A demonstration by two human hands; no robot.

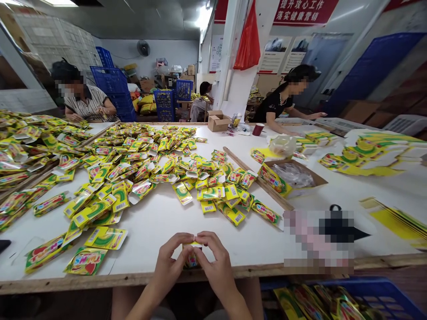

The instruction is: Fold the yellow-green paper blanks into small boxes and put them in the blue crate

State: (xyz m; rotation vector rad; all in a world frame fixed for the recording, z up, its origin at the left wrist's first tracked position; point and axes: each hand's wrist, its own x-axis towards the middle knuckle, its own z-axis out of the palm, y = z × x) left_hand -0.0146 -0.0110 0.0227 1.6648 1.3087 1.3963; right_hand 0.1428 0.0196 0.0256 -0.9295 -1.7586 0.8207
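Above the table's front edge, my left hand [171,259] and my right hand [215,259] hold one small yellow-and-green carton [191,261] between them. Thumbs and index fingers of both hands pinch its upper end, and they cover much of it. Whether its flap is closed I cannot tell. To the left lie two flat-lying cartons, one with colourful lettering [86,261] and one with a barcode [106,238]. A broad heap of similar cartons [147,151] spreads across the white table [150,222] beyond my hands, many with white end flaps sticking out.
A wooden strip [258,180] divides the table to the right of the heap. Beyond it stands an open box with clear plastic bags [293,173]. A blue crate [383,293] with cartons sits below the edge at right. Co-workers sit at the left [88,100] and right [283,104].
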